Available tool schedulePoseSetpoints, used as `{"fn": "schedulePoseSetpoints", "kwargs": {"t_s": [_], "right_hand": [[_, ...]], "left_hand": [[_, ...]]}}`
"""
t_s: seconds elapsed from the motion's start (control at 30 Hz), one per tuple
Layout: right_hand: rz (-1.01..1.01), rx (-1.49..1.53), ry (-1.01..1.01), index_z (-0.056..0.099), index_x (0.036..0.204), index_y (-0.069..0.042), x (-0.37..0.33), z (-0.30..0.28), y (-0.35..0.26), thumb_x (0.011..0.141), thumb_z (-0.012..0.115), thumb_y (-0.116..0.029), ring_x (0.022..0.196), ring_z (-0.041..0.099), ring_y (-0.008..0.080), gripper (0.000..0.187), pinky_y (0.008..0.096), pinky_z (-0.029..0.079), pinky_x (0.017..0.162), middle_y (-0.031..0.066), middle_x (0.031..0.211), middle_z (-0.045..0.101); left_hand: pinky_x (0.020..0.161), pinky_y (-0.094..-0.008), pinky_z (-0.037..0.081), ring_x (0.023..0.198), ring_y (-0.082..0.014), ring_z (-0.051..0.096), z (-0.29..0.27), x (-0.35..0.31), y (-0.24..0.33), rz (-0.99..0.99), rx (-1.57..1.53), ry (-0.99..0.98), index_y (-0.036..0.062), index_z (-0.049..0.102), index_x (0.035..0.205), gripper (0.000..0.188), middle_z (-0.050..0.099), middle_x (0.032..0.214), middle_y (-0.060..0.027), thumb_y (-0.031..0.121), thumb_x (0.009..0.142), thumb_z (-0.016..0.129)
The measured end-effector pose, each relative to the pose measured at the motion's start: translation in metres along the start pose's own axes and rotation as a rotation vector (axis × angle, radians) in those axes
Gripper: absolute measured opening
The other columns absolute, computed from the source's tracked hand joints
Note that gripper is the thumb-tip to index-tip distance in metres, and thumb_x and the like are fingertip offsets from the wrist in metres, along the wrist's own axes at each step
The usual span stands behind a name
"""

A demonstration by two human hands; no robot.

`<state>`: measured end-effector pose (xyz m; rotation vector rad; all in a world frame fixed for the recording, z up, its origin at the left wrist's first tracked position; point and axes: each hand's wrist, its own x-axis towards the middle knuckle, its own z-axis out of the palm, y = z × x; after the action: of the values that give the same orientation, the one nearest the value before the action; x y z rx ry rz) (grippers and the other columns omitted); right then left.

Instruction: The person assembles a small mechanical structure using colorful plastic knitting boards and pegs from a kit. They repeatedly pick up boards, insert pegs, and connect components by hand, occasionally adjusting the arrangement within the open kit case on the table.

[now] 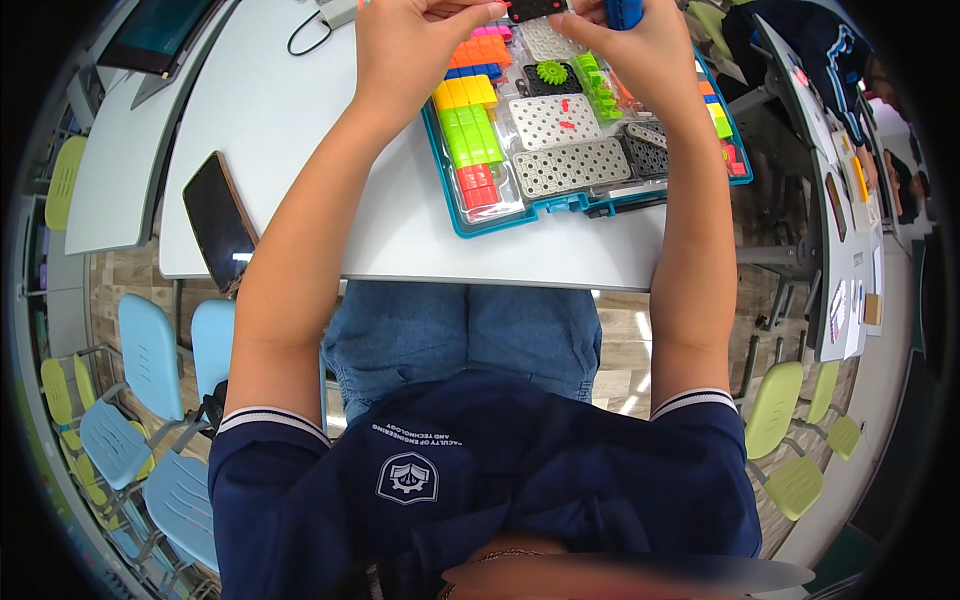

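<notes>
Both my hands are at the top edge, over the far part of an open case (462,225) of building parts. My left hand (425,45) is closed in a pinch, with a small red peg (497,10) at the thumb tip. Close beside it is a black plate (535,9) with small red spots. My right hand (640,50) grips this plate with its thumb against the near edge. A blue ribbed piece (622,12) shows at the right hand; whether it is held, I cannot tell. The picture's edge cuts off some fingertips.
The case holds grey perforated plates (572,167), a green gear (551,72), yellow blocks (465,92) and green blocks (470,135). A phone (215,215) lies on the white table (420,250), left of my forearm. Blue chairs (150,345) stand left, green chairs (775,410) right.
</notes>
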<state>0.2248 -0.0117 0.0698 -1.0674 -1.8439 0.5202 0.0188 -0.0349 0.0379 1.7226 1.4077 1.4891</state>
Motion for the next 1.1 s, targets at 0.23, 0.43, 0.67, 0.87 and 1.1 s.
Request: {"fn": "schedulePoseSetpoints", "kwargs": {"t_s": [0.23,0.43,0.67,0.87,1.1], "right_hand": [[-0.037,-0.034,0.016,0.061,0.093,-0.002,0.005,0.001,0.000,0.078,0.082,-0.005,0.070,0.060,0.0089,0.026,0.0275,0.051,0.065,0.0023,0.076,0.064],[-0.023,-0.039,0.013,0.061,0.094,-0.002,0.006,0.002,0.000,0.078,0.083,-0.004,0.070,0.061,0.0090,0.027,0.0274,0.052,0.065,0.0026,0.076,0.064],[0.024,0.060,0.004,0.062,0.094,-0.002,0.006,0.001,0.002,0.078,0.084,-0.002,0.072,0.061,0.0094,0.028,0.0271,0.052,0.066,0.0014,0.078,0.064],[0.001,0.158,-0.097,0.060,0.091,-0.003,0.012,-0.009,0.002,0.076,0.084,0.001,0.073,0.062,0.0091,0.029,0.0262,0.052,0.066,0.0012,0.079,0.064],[0.076,0.212,-0.102,0.058,0.088,-0.005,0.011,-0.015,-0.005,0.074,0.085,0.003,0.073,0.062,0.0081,0.032,0.0248,0.051,0.068,0.0005,0.079,0.065]], "left_hand": [[0.071,-0.0261,0.057,0.076,-0.0118,0.072,0.001,0.008,-0.003,0.030,-0.057,0.004,-0.0026,0.080,0.098,0.013,0.079,0.088,-0.0113,0.005,0.088,0.077],[0.072,-0.0262,0.058,0.077,-0.0121,0.072,0.002,0.010,-0.010,0.031,-0.073,0.001,-0.0034,0.079,0.096,0.011,0.078,0.087,-0.0113,0.004,0.088,0.077],[0.079,-0.0275,0.060,0.086,-0.0149,0.073,0.003,0.020,-0.026,0.025,-0.282,-0.084,-0.0061,0.071,0.107,0.021,0.076,0.096,-0.0140,-0.001,0.087,0.077],[0.085,-0.0289,0.059,0.095,-0.0175,0.072,0.000,0.026,-0.026,-0.103,-0.518,-0.176,-0.0088,0.067,0.117,0.033,0.075,0.104,-0.0147,0.002,0.087,0.079],[0.090,-0.0338,0.060,0.097,-0.0225,0.072,-0.005,0.031,-0.033,-0.217,-0.686,-0.396,-0.0086,0.069,0.117,0.038,0.073,0.110,-0.0173,0.018,0.092,0.079]]}}
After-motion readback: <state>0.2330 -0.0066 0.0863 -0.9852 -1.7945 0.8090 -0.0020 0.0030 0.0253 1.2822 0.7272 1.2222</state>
